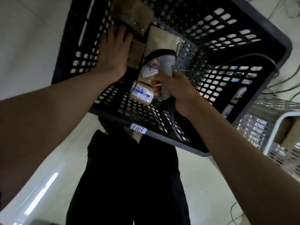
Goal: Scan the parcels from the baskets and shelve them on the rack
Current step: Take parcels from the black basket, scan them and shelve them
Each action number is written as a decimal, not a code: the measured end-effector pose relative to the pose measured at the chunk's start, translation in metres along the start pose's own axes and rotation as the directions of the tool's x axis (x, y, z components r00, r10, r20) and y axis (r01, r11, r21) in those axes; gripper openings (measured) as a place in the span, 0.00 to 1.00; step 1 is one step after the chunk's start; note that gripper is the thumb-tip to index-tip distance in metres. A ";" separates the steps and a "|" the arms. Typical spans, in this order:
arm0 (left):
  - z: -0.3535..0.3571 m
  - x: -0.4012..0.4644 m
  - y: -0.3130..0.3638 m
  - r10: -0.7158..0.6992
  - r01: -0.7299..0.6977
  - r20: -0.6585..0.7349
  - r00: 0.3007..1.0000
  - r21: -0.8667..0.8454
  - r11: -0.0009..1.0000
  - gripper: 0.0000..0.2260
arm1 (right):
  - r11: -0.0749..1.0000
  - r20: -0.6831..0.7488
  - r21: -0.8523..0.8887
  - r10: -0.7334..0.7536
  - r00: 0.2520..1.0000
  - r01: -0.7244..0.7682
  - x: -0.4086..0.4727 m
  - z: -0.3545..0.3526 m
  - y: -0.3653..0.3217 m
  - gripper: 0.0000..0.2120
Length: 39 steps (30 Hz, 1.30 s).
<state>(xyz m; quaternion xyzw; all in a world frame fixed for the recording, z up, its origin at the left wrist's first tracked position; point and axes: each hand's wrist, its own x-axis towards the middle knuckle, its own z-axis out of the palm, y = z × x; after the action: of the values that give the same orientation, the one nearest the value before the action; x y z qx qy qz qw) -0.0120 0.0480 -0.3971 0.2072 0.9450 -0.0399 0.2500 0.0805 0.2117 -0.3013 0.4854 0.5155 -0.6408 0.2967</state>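
Note:
A black perforated basket (243,51) labelled 1103 stands on the floor below me with several brown cardboard parcels inside. My left hand (112,51) reaches into it, fingers spread over a brown parcel (135,51) at the basket's left side. My right hand (175,91) grips a grey handheld barcode scanner (164,70) with a coiled cord, its head pointing down at a labelled parcel (142,93) on the basket floor. A tape-wrapped parcel (131,12) lies at the far end, and a flat tan parcel (162,39) sits beside it.
A white perforated basket (272,125) with cardboard boxes stands at the right, touching the black one. Thin cables trail across the pale floor at the upper and lower right. My dark trousers fill the lower middle of the view.

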 end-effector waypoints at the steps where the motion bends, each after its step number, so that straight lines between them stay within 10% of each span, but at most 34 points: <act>1: -0.001 0.001 -0.001 0.012 -0.012 0.014 1.000 0.015 1.000 0.46 | 1.000 -0.010 0.007 0.010 1.000 -0.010 0.000 -0.001 0.002 0.04; 8: -0.037 -0.060 -0.015 -0.177 0.214 0.169 0.970 -0.237 0.947 0.53 | 0.996 -0.080 0.084 -0.032 0.996 0.039 -0.043 -0.006 -0.002 0.03; 13: -0.114 -0.142 -0.024 -0.369 0.443 0.248 0.896 -0.571 0.692 0.61 | 0.993 -0.063 0.096 -0.064 0.996 0.070 -0.116 -0.005 -0.031 0.02; 17: -0.184 -0.210 -0.028 -0.486 0.500 0.251 0.837 -0.713 0.493 0.47 | 0.989 0.009 0.059 -0.135 0.991 0.134 -0.192 -0.003 -0.072 0.02; 25: -0.355 -0.344 -0.007 -0.648 0.440 0.141 0.748 -0.837 0.326 0.37 | 0.953 0.192 -0.047 -0.287 0.938 0.301 -0.382 -0.008 -0.161 0.04; 33: -0.486 -0.457 0.023 -0.696 0.208 -0.123 0.707 -0.905 0.371 0.37 | 0.859 0.336 -0.019 -0.476 0.813 0.511 -0.529 0.006 -0.204 0.09; 39: -0.521 -0.546 0.048 -0.736 -0.084 -0.399 0.547 -0.901 0.426 0.39 | 0.814 0.407 0.080 -0.554 0.726 0.576 -0.619 0.027 -0.178 0.09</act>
<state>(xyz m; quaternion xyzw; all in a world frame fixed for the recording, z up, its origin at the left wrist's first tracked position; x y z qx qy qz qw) 0.2007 -0.0180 0.3255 -0.1637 0.8625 0.4629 -0.1222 0.1330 0.1636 0.3393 0.1513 0.5804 -0.7743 0.2019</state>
